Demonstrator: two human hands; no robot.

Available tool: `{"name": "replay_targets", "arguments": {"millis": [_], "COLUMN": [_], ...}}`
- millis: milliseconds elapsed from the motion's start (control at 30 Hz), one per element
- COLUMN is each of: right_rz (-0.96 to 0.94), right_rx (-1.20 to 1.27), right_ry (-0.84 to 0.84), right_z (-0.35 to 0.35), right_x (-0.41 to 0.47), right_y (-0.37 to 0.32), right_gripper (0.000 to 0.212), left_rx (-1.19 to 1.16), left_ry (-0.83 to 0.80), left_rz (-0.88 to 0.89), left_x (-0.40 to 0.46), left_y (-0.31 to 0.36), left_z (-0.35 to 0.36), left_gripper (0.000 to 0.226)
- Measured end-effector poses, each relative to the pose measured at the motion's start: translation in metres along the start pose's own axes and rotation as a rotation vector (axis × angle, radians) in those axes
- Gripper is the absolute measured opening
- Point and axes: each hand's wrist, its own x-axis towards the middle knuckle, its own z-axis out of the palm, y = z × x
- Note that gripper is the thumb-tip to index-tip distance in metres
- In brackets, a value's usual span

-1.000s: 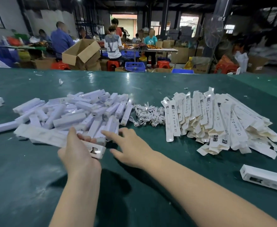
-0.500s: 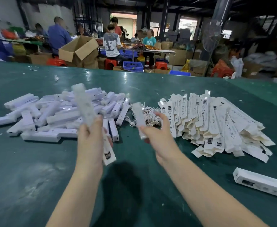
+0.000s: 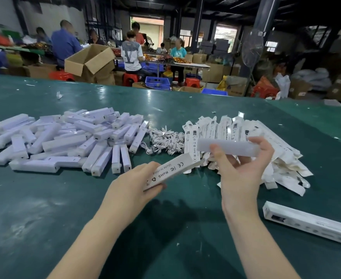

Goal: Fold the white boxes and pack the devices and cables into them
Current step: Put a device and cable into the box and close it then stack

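Our left hand point(image 3: 132, 185) grips a white box point(image 3: 170, 170) | right hand point(image 3: 241, 168) pinches a device point(image 3: 228, 148) | risk: misaligned, the device may snag the box mouth.

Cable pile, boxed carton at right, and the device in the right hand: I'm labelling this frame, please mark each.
cable pile point(image 3: 166, 142): head view, middle of the white tangle.
boxed carton point(image 3: 310, 224): head view, top face.
device point(image 3: 229, 148): head view, mid-length, between the right hand's thumb and fingers.
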Motion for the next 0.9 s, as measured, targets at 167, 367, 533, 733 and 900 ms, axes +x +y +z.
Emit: {"name": "replay_targets", "arguments": {"millis": [167, 367, 533, 733, 900], "right_rz": [0.051, 0.09, 0.098, 0.068, 0.022], "right_rx": [0.007, 0.021, 0.044, 0.012, -0.035], "right_ry": [-0.011, -0.08, -0.045, -0.08, -0.108], "right_z": [-0.003, -0.005, -0.005, -0.005, -0.005], "right_x": [-0.002, -0.007, -0.007, -0.008, -0.012], "right_y": [0.001, -0.004, -0.003, -0.003, -0.011], "right_gripper": [0.052, 0.055, 0.052, 0.054, 0.056], "left_rx": [0.137, 0.247, 0.204, 0.146, 0.172], "left_ry": [0.171, 0.25, 0.204, 0.16, 0.186], "left_rz": [0.084, 0.079, 0.098, 0.084, 0.047], "left_x": [0.003, 0.002, 0.002, 0.001, 0.001], "left_y": [0.004, 0.002, 0.006, 0.009, 0.011], "left_z": [0.003, 0.002, -0.001, -0.001, -0.002], "left_gripper": [0.032, 0.051, 0.05, 0.057, 0.066]}}
